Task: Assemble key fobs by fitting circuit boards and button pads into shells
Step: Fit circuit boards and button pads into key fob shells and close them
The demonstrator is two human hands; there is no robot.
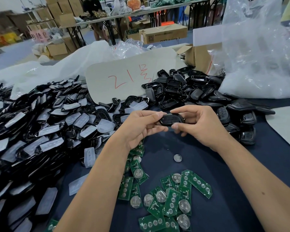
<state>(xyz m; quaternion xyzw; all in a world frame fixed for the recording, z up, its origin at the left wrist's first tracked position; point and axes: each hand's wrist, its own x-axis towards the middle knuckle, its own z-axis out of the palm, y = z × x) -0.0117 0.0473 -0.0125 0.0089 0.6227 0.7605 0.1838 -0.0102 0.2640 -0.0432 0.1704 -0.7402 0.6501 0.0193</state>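
Both hands pinch one black fob shell (171,119) above the table (224,190), left hand (141,129) at one end, right hand (197,124) at the other; squeeze evenly along the seam so it likely snaps flush.

The hands (171,126) cover the black fob's (172,119) ends; its seam is unreadable.

The bench (224,190) is covered with matt dark-blue cloth. Glossy black plastic is seen in the fob shell (172,119) and in the heaped shells (182,87). The button pads (81,119) are of translucent, frosted rubbery material (soft-looking). The circuit boards (172,204) are green and matt, with shiny metal coin cells. Crinkled clear plastic bags (258,56) and plain brown cardboard (199,56) are seen behind.
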